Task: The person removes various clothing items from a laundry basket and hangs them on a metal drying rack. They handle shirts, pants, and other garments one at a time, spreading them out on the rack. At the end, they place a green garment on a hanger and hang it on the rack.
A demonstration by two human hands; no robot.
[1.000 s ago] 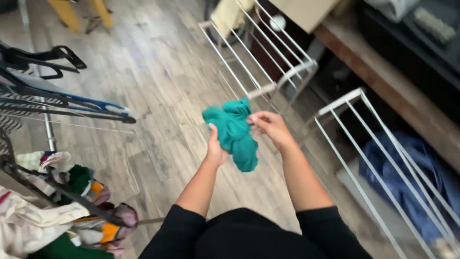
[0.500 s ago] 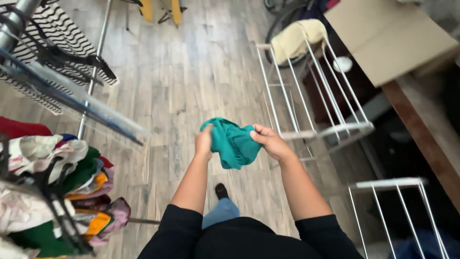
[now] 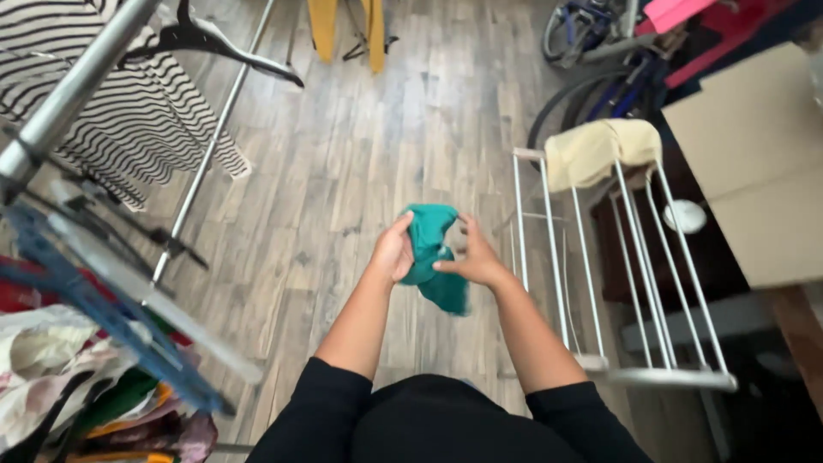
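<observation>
A small teal green cloth (image 3: pixel 433 249) hangs bunched between both my hands, held out in front of me above the wood floor. My left hand (image 3: pixel 393 251) grips its left side, thumb up against the fabric. My right hand (image 3: pixel 471 260) pinches the cloth's right side, fingers partly spread. The cloth's lower end droops below my right hand. Just to the right of my right hand stands a white wire drying rack (image 3: pixel 617 283).
A beige towel (image 3: pixel 600 150) drapes over the rack's far end. A clothes rail (image 3: pixel 77 81) with a striped garment (image 3: pixel 129 111) and hangers fills the left. Piled colourful clothes (image 3: pixel 77 386) lie lower left. A cardboard box (image 3: pixel 754 163) and a bicycle (image 3: pixel 591 51) stand to the right.
The view has swung left and forward, so the rack now sits further right. My hands have drawn closer together, bunching the teal cloth tighter between them.
</observation>
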